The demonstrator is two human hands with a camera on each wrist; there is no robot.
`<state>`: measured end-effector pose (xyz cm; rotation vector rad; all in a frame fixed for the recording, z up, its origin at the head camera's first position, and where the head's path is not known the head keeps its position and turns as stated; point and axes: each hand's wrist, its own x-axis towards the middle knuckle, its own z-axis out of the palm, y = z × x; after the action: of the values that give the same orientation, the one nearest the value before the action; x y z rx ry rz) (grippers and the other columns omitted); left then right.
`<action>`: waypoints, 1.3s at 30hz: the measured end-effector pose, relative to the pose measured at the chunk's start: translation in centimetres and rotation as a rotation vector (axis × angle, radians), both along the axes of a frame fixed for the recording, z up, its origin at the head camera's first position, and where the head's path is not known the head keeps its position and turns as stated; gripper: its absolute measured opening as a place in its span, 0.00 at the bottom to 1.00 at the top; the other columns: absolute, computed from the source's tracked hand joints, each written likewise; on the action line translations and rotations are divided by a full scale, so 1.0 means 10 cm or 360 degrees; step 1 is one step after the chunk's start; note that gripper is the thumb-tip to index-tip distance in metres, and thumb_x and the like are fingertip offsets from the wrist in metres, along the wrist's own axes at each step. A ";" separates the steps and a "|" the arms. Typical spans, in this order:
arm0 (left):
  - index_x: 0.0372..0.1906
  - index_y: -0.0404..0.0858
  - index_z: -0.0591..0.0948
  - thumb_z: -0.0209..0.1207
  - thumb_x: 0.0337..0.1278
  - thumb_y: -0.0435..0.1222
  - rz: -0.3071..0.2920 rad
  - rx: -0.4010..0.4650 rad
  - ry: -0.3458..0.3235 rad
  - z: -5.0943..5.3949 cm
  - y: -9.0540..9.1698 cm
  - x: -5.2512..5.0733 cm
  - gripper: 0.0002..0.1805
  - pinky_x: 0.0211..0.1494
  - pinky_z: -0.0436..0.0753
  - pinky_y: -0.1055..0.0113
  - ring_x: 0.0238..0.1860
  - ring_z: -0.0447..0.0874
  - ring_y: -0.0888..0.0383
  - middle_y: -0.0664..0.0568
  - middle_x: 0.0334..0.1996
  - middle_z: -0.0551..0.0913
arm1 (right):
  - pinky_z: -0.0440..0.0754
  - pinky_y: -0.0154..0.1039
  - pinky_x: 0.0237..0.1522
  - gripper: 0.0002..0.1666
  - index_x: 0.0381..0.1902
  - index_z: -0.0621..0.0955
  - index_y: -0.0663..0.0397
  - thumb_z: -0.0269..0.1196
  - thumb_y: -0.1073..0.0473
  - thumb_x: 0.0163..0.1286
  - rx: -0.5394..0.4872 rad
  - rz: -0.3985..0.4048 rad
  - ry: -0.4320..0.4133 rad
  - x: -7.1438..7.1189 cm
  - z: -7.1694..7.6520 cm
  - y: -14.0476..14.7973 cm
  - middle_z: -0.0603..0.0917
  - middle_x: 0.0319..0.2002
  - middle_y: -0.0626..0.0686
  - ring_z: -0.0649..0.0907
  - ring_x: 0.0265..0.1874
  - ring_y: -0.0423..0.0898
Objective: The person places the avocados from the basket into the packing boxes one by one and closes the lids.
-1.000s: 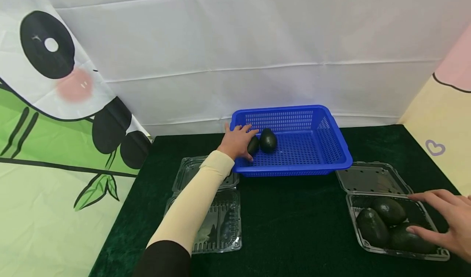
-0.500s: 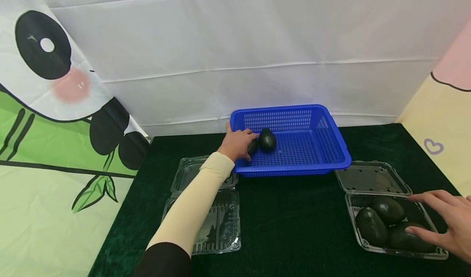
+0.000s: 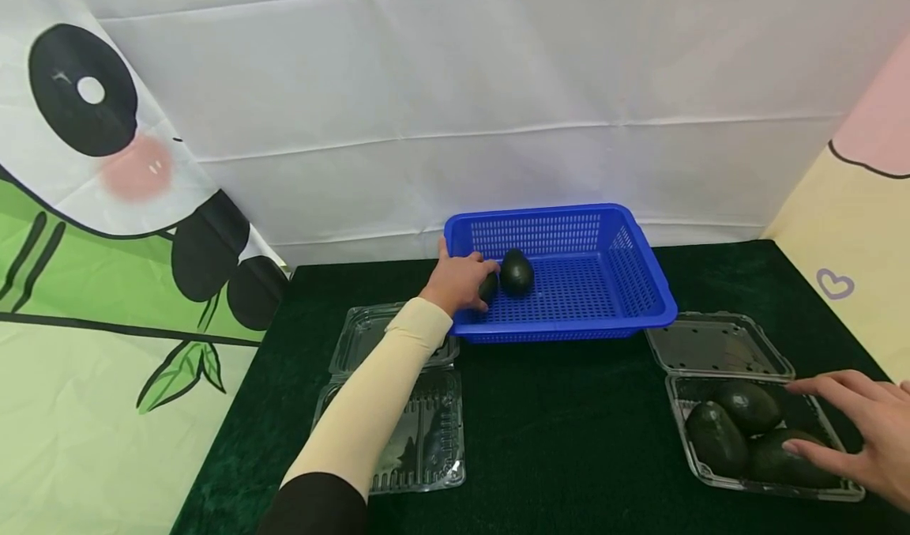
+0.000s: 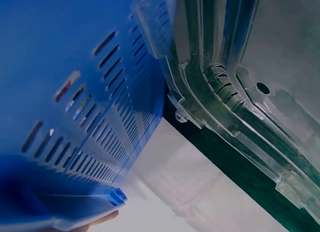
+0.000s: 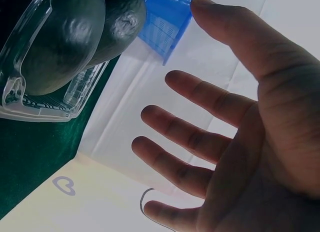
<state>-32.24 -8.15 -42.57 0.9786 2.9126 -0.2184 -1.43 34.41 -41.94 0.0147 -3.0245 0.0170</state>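
Avocados [image 3: 517, 273]: two in one basket [image 3: 584, 286], left hand [image 3: 458, 282] gripping one; three in one box [image 3: 720, 345], right hand [image 3: 876, 424] wide.

Prob. 2 avos [image 3: 517, 273] in bskt [image 3: 579, 286] behind boxes [image 3: 429, 432].

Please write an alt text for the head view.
A left hand grips an avocado beside another avocado in a blue basket; the right hand is near an open clear clamshell holding three avocados. Another clamshell lies partly hidden by the left arm.
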 end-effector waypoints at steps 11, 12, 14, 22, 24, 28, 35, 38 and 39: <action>0.64 0.57 0.78 0.78 0.50 0.50 -0.0042 -0.0015 -0.0023 -0.02 0.05 0.06 0.34 0.73 0.37 0.25 0.58 0.84 0.49 0.53 0.59 0.82 | 0.69 0.65 0.43 0.45 0.49 0.83 0.60 0.85 0.40 0.38 0.0032 -0.0002 -0.0005 0.00 -0.08 0.04 0.77 0.45 0.68 0.78 0.39 0.68; 0.63 0.57 0.78 0.78 0.50 0.50 -0.0046 -0.0020 -0.0017 -0.03 0.05 0.06 0.34 0.73 0.37 0.26 0.57 0.85 0.49 0.53 0.58 0.82 | 0.68 0.65 0.43 0.45 0.49 0.83 0.60 0.85 0.40 0.38 0.0033 -0.0001 -0.0010 0.00 -0.07 0.04 0.77 0.45 0.68 0.78 0.39 0.69; 0.63 0.57 0.78 0.78 0.50 0.49 -0.0055 -0.0020 -0.0002 -0.02 0.05 0.07 0.34 0.73 0.37 0.26 0.56 0.85 0.49 0.53 0.57 0.82 | 0.68 0.65 0.43 0.45 0.48 0.83 0.61 0.85 0.40 0.38 0.0029 -0.0005 -0.0006 0.00 -0.06 0.02 0.77 0.45 0.68 0.78 0.39 0.69; 0.65 0.58 0.77 0.77 0.53 0.46 -0.0109 0.0075 0.0120 0.06 0.03 0.10 0.34 0.74 0.33 0.28 0.61 0.80 0.45 0.53 0.66 0.78 | 0.67 0.66 0.44 0.43 0.47 0.83 0.61 0.86 0.42 0.38 0.0007 -0.0004 0.0014 0.01 -0.03 0.00 0.77 0.44 0.68 0.77 0.39 0.70; 0.66 0.58 0.77 0.77 0.53 0.46 -0.0123 0.0111 0.0150 0.07 0.02 0.10 0.34 0.74 0.32 0.28 0.63 0.79 0.44 0.53 0.67 0.77 | 0.67 0.68 0.45 0.43 0.48 0.83 0.62 0.85 0.42 0.39 0.0005 -0.0016 -0.0016 0.01 -0.03 0.00 0.77 0.45 0.69 0.77 0.40 0.71; 0.67 0.57 0.77 0.77 0.55 0.44 -0.0144 0.0174 0.0212 0.12 0.00 0.12 0.34 0.74 0.32 0.29 0.65 0.76 0.43 0.53 0.69 0.75 | 0.67 0.69 0.46 0.43 0.49 0.83 0.62 0.85 0.42 0.40 0.0004 -0.0022 -0.0042 0.01 -0.02 -0.01 0.77 0.45 0.69 0.76 0.41 0.72; 0.68 0.56 0.76 0.74 0.58 0.42 -0.0188 0.0248 0.0300 0.29 -0.09 0.22 0.33 0.74 0.38 0.28 0.63 0.75 0.43 0.53 0.69 0.73 | 0.68 0.69 0.46 0.43 0.48 0.83 0.63 0.85 0.42 0.40 -0.0006 -0.0020 -0.0022 0.02 -0.04 0.00 0.77 0.45 0.69 0.76 0.41 0.72; 0.68 0.56 0.76 0.73 0.59 0.39 -0.0203 0.0270 0.0355 0.37 -0.15 0.26 0.32 0.74 0.42 0.27 0.62 0.75 0.43 0.53 0.69 0.72 | 0.67 0.69 0.46 0.44 0.48 0.83 0.61 0.86 0.42 0.39 -0.0014 -0.0016 -0.0007 0.01 -0.07 0.01 0.77 0.45 0.68 0.76 0.41 0.71; 0.68 0.55 0.76 0.72 0.59 0.38 -0.0204 0.0283 0.0371 0.40 -0.18 0.28 0.32 0.74 0.43 0.27 0.62 0.75 0.43 0.53 0.69 0.72 | 0.67 0.69 0.46 0.44 0.48 0.83 0.61 0.86 0.42 0.38 -0.0018 -0.0016 0.0004 0.01 -0.07 0.02 0.77 0.45 0.68 0.76 0.41 0.71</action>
<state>-29.46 -9.91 -38.57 1.2476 3.1254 -0.0848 -1.32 34.59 -42.69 -0.0014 -3.0220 0.0337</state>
